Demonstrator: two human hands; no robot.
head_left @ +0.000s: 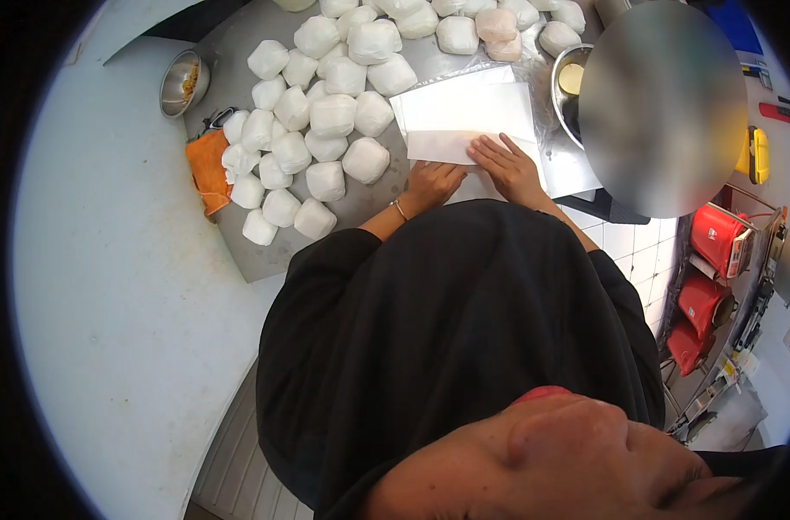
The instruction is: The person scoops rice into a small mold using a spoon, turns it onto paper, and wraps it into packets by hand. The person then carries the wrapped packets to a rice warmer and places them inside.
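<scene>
White paper sheets (468, 104) lie on the metal table, with a folded-over band along their near edge. My right hand (509, 168) rests on that band, its fingers stretched out and a little apart. Just left of it, my left hand (433, 184) is at the near edge of the paper, with its fingers bent and their tips partly hidden. Whether it grips the paper is unclear. To the left of the sheets sit several round bundles wrapped in white (332, 116).
An orange cloth (208, 172) and a metal bowl with yellowish bits (185, 84) are at the left. Another metal bowl (561, 82) stands right of the paper. Pinkish bundles (497, 26) lie at the back. Red containers (715, 238) stand at the far right.
</scene>
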